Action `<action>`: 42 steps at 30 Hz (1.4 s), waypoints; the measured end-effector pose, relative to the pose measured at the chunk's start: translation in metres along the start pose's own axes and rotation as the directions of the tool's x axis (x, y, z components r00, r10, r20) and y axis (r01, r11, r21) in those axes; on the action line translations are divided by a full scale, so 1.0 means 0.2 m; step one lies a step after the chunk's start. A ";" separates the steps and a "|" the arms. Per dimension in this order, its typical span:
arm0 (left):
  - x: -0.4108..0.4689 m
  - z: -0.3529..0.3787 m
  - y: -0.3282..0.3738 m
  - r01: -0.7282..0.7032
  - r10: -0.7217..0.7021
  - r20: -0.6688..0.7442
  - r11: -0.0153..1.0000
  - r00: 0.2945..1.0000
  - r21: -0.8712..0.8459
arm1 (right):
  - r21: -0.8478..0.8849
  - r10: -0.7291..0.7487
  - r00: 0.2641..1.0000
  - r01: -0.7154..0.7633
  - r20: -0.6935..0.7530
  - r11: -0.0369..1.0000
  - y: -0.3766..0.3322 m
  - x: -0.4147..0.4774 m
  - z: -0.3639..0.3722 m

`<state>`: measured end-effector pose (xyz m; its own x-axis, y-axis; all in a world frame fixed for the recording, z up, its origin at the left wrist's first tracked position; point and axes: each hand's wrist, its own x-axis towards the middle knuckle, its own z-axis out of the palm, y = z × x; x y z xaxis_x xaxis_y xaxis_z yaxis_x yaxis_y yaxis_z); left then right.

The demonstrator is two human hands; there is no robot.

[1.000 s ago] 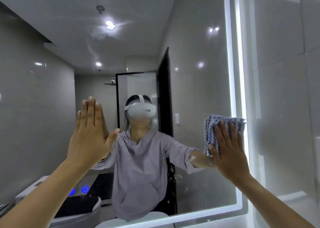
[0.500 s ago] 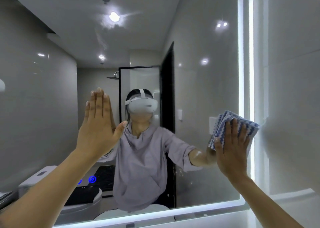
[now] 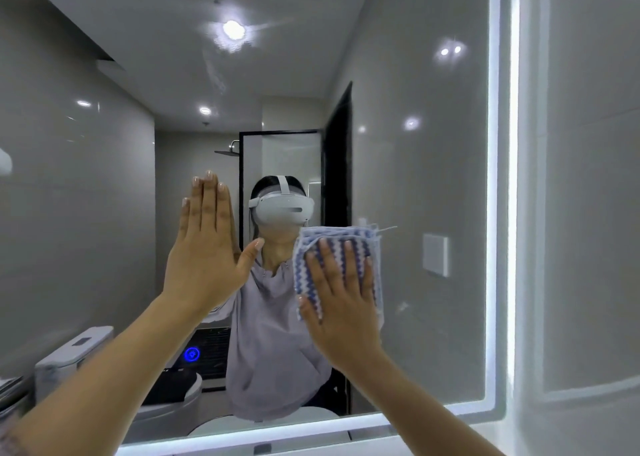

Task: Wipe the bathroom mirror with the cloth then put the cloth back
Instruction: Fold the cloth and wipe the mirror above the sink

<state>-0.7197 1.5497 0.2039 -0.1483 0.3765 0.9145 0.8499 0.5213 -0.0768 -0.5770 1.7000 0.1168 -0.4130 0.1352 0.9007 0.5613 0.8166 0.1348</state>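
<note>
Flatly, right hand (image 3: 341,303) pressing cloth (image 3: 339,235), mirror (image 3: 415,178)

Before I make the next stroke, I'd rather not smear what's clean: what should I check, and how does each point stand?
1. Cloth pressed flat on the mirror: ok, the right hand holds it there with straight fingers.
2. Cloth folded compactly: ok, only a thread sticks out top right.
3. Left hand clear of the glass: not ok, it lies flat against it.
4. Free glass toward the lit border: ok.
5. Upper glass streak-free: not ok, smears show around the reflected ceiling light.
6. Spot for returning the cloth: cannot tell, out of view.
</note>
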 end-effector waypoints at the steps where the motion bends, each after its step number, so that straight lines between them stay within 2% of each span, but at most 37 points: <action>1: 0.00 0.00 0.00 0.002 -0.002 0.003 1.000 1.000 0.005 | 0.014 0.004 1.000 -0.004 -0.008 1.000 -0.04 0.00 0.00; 8: 0.00 -0.01 0.00 0.001 -0.001 0.007 1.000 1.000 -0.003 | 0.020 -0.043 0.999 0.043 0.006 0.999 -0.15 -0.01 0.03; 15: 0.00 -0.01 0.00 -0.004 0.004 0.014 1.000 1.000 -0.004 | -0.012 -0.108 0.992 0.108 -0.057 0.994 -0.08 -0.02 0.02; 22: 0.00 -0.02 0.00 -0.013 0.013 -0.003 1.000 1.000 0.005 | -0.061 -0.166 0.986 0.166 -0.008 0.984 0.05 -0.04 0.01; 37: 0.00 0.00 0.00 -0.014 0.014 -0.007 1.000 1.000 0.017 | -0.146 -0.088 0.995 0.080 -0.054 0.986 0.54 -0.22 0.00; 42: 0.00 0.00 0.00 -0.030 0.030 -0.022 0.999 0.999 0.031 | -0.167 0.006 0.999 -0.013 -0.045 0.986 0.72 -0.28 -0.01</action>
<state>-0.7202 1.5502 0.2044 -0.1112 0.3753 0.9202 0.8379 0.5333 -0.1162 -0.4719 1.8091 0.0865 -0.3773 0.1145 0.9190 0.6785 0.7096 0.1901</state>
